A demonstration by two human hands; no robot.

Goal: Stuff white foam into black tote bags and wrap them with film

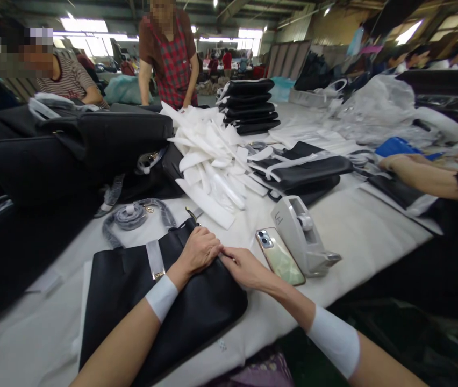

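A black leather handbag (132,301) lies flat on the white table (358,231) right in front of me. My left hand (200,251) rests on its upper right corner with the fingers curled down onto the edge. My right hand (244,266) meets it there, fingers pinched together at the same edge of the bag. Both wrists wear white bands. What the fingertips pinch is too small to make out beyond the bag's edge.
A phone (280,257) and a grey tape dispenser (303,236) lie just right of my hands. White foam sheets (213,156) are heaped behind, with stacked black bags (249,105) and big black bags (71,150) at left. Another person's arm (422,174) reaches in at right; two people stand behind.
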